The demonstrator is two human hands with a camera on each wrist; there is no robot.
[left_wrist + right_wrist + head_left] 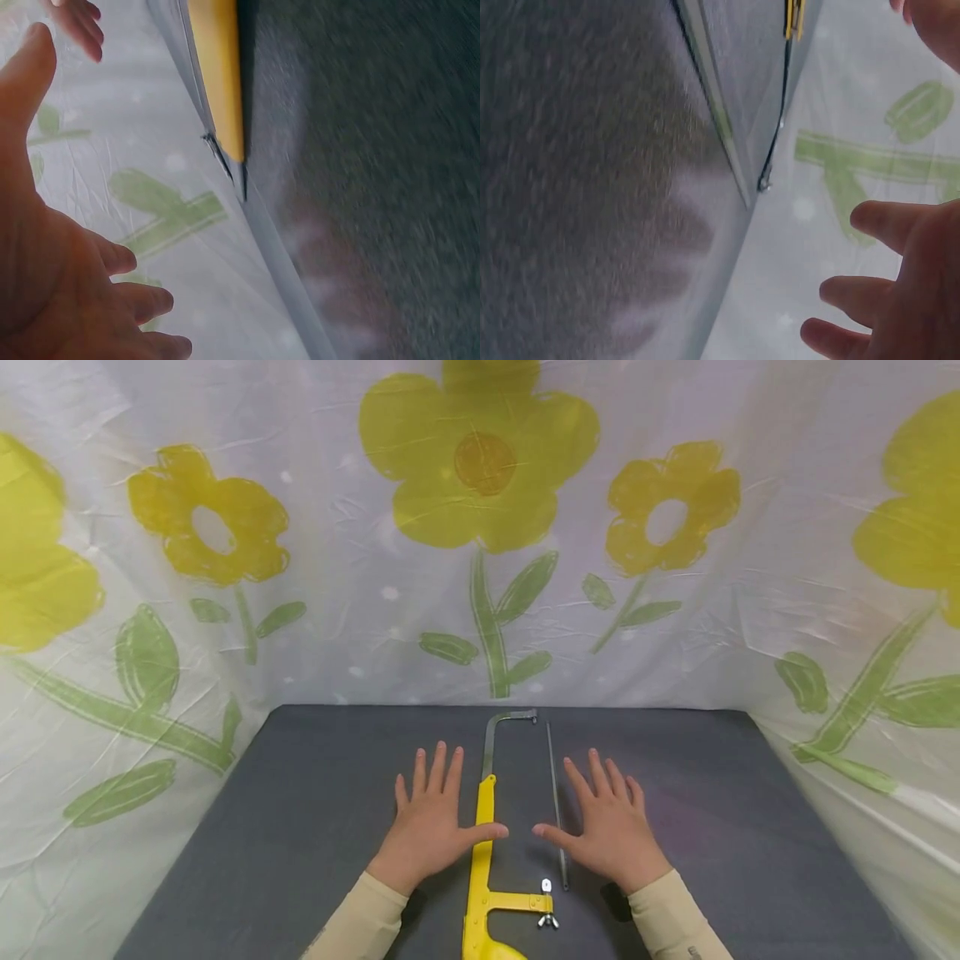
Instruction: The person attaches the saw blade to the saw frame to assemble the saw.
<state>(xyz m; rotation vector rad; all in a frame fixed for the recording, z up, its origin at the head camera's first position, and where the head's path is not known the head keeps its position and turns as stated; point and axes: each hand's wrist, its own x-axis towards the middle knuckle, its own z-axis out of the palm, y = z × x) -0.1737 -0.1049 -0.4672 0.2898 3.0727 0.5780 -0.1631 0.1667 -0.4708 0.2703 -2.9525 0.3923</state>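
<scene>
A yellow hacksaw frame (480,860) with a bare metal front arm lies lengthwise on the dark table, its handle cut off at the bottom of the head view. To its right lies a thin saw blade (556,802), detached from the frame. My left hand (427,831), fingers spread and straight, hovers left of the frame, its thumb overlapping the yellow part in the head view. Over the blade's right side my right hand (611,831) is spread the same way, thumb pointing toward the blade. Both palms face down and hold nothing. In the left wrist view the yellow frame (217,82) shows past the left fingers.
A wing nut (548,922) sits on the frame's rear crosspiece. The dark grey tabletop (315,777) ends at a white curtain (330,635) printed with yellow flowers, which hangs behind and along both sides.
</scene>
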